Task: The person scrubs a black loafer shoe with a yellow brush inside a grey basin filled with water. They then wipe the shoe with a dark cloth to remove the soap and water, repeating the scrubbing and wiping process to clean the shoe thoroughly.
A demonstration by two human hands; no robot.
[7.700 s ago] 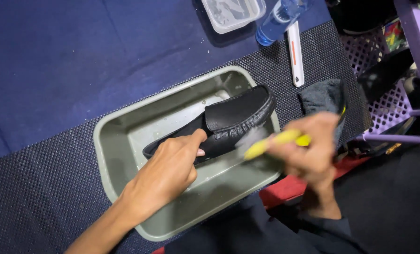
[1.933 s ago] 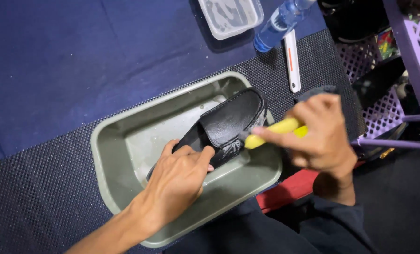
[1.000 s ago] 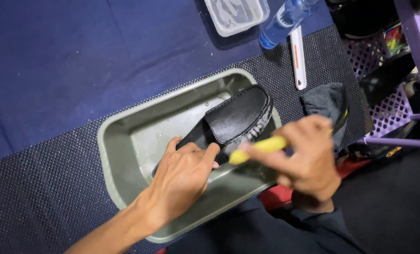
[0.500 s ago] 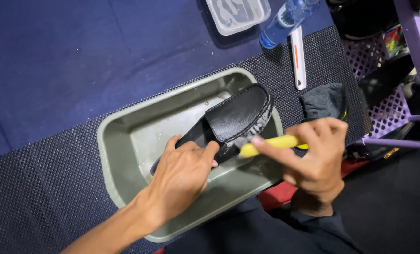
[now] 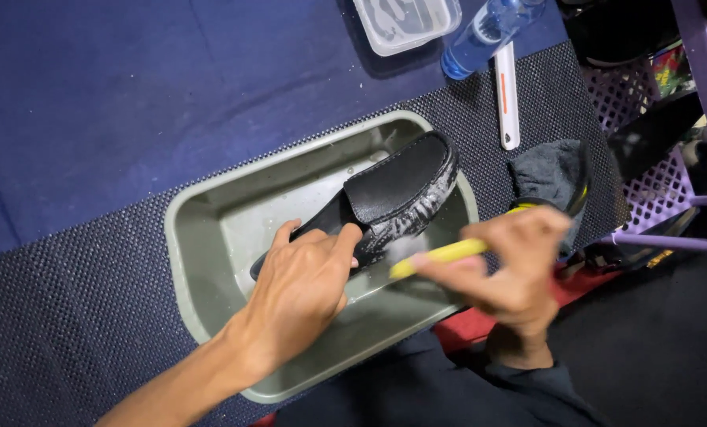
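Observation:
A black loafer shoe (image 5: 397, 186) lies tilted in a grey-green rectangular tub (image 5: 211, 237), its side covered in white foam. My left hand (image 5: 302, 285) grips the shoe at its opening, thumb on the upper. My right hand (image 5: 511, 265), blurred by motion, holds a yellow-handled brush (image 5: 436, 255) whose head presses against the shoe's soapy side near the sole.
The tub rests on a dark dotted mat (image 5: 68, 316) over blue cloth. Behind it stand a clear plastic box (image 5: 405, 22), a blue-tinted bottle (image 5: 480, 35) and a white stick-shaped tool (image 5: 506, 95). A dark cloth (image 5: 547, 170) and a purple basket rack (image 5: 670, 182) are to the right.
My right hand has moved the brush back and forth along the shoe's side; it now sits lower and nearer me. My left hand keeps holding the shoe in the tub.

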